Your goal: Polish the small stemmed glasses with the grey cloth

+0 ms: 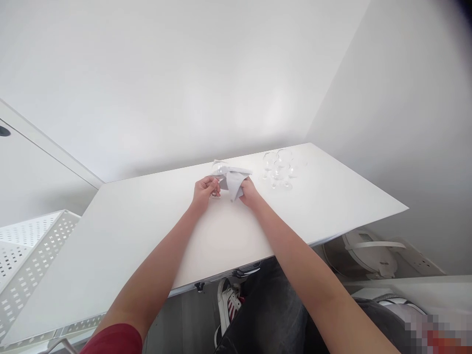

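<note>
Left hand (205, 191): fingers pinched low on wine glass (220, 168), mid-desk (158, 196). Right hand (250, 191): fingers gripping grey cloth (235, 184) at the bowl. Best kept: steady stem grip, light cloth pressure, clear of the other glasses (280, 170) rightward.

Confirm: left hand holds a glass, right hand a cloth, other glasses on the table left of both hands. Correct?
Side is wrong: the head view shows the other glasses on the table right of the left hand, holding a glass, and the right hand, holding a cloth.
</note>
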The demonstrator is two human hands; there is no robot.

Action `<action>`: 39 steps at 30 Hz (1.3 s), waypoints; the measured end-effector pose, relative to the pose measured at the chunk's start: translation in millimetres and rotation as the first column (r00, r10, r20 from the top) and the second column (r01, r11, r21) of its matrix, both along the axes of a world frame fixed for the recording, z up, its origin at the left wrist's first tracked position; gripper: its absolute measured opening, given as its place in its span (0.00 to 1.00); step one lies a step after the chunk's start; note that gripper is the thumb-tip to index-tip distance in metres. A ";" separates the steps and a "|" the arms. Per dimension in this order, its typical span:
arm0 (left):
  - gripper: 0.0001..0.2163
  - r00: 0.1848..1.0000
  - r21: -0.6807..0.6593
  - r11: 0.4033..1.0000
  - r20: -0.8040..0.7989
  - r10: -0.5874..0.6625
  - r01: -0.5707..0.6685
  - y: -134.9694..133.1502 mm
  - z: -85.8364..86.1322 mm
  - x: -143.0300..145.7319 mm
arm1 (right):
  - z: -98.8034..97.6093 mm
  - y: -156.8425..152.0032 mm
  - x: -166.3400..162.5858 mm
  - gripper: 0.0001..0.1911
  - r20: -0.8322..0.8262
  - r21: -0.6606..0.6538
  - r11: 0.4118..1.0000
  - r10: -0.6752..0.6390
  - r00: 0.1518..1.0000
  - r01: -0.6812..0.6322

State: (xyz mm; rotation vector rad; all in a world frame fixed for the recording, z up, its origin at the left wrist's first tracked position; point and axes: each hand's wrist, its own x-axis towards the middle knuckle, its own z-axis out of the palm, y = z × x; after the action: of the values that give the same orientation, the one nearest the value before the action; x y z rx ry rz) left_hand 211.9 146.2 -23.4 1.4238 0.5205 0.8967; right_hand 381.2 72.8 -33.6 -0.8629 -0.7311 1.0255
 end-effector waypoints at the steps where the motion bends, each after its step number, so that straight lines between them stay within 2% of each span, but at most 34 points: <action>1: 0.20 0.999 0.008 1.000 -0.038 -0.018 0.018 -1.5 0.3 1.5 | 4.7 -3.7 -3.0 0.15 0.004 0.009 0.997 0.081 0.997 -0.081; 4: 0.21 0.974 -0.083 0.978 -0.105 -0.200 0.192 -4.5 2.1 1.0 | 18.5 -14.9 -4.7 0.16 0.006 0.014 0.979 0.201 0.980 -0.201; 7: 0.21 0.887 -0.265 0.872 -0.100 -0.450 0.413 -3.6 3.1 -5.3 | 25.7 -21.9 2.1 0.21 0.022 0.049 0.969 0.241 0.970 -0.242; 9: 0.21 0.832 -0.300 0.814 -0.104 -0.545 0.497 -1.8 2.8 -9.1 | 26.8 -23.8 6.8 0.24 0.070 0.086 0.951 0.292 0.954 -0.297; 10: 0.21 0.826 -0.277 0.815 -0.110 -0.553 0.509 -1.2 2.7 -9.9 | 27.0 -24.3 8.0 0.26 0.104 0.102 0.947 0.294 0.950 -0.305; 12: 0.21 0.863 -0.169 0.868 -0.127 -0.488 0.466 -1.8 2.8 -8.9 | 27.7 -25.0 6.8 0.28 0.185 0.122 0.968 0.195 0.963 -0.219; 15: 0.21 0.944 0.008 0.955 -0.153 -0.293 0.298 -7.3 4.4 -3.1 | 29.7 -25.9 -1.6 0.24 0.306 0.138 0.989 -0.095 0.947 0.055; 18: 0.20 0.953 0.096 0.965 -0.208 -0.220 0.244 -13.5 5.8 1.3 | 30.8 -25.4 -7.7 0.17 0.278 0.154 0.975 -0.199 0.940 0.161; 20: 0.21 0.939 0.119 0.947 -0.217 -0.267 0.297 -14.7 5.6 1.2 | 30.5 -23.4 -7.7 0.16 0.142 0.142 0.983 -0.136 0.980 0.116; 22: 0.22 0.935 0.115 0.938 -0.184 -0.304 0.328 -12.7 4.3 -0.5 | 30.0 -20.5 -6.8 0.17 0.017 0.114 0.993 0.012 1.000 -0.014; 24: 0.23 0.952 0.062 0.955 -0.117 -0.283 0.291 -8.6 2.5 -2.3 | 29.4 -17.8 -8.4 0.18 -0.030 0.100 0.981 0.171 0.985 -0.167; 27: 0.24 0.986 -0.050 0.985 0.041 -0.160 0.162 -2.4 0.0 -2.1 | 27.3 -15.7 -17.4 0.19 -0.015 0.107 0.956 0.278 0.961 -0.275; 29: 0.24 0.993 -0.094 0.994 0.106 -0.049 0.059 -0.6 -1.1 0.8 | 24.2 -15.0 -24.7 0.20 0.004 0.077 0.959 0.273 0.962 -0.273; 32: 0.21 0.995 -0.066 0.995 0.062 0.075 -0.071 -1.7 -2.6 7.0 | 17.8 -13.2 -29.9 0.21 0.033 0.005 0.977 0.212 0.977 -0.212; 35: 0.16 0.990 -0.011 0.990 -0.005 0.141 -0.141 -3.7 -4.0 10.6 | 11.4 -10.1 -27.7 0.22 0.083 0.007 0.984 0.176 0.981 -0.177; 39: 0.17 0.978 -0.040 0.978 -0.060 0.201 -0.203 -4.3 -4.4 10.3 | 7.4 -7.4 -25.2 0.22 0.090 0.039 0.985 0.167 0.982 -0.171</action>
State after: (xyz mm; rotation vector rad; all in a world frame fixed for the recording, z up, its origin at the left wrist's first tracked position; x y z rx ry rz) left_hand 222.2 141.9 -27.7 1.3743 0.7335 1.0022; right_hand 356.1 65.4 -26.2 -0.8189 -0.9099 1.1224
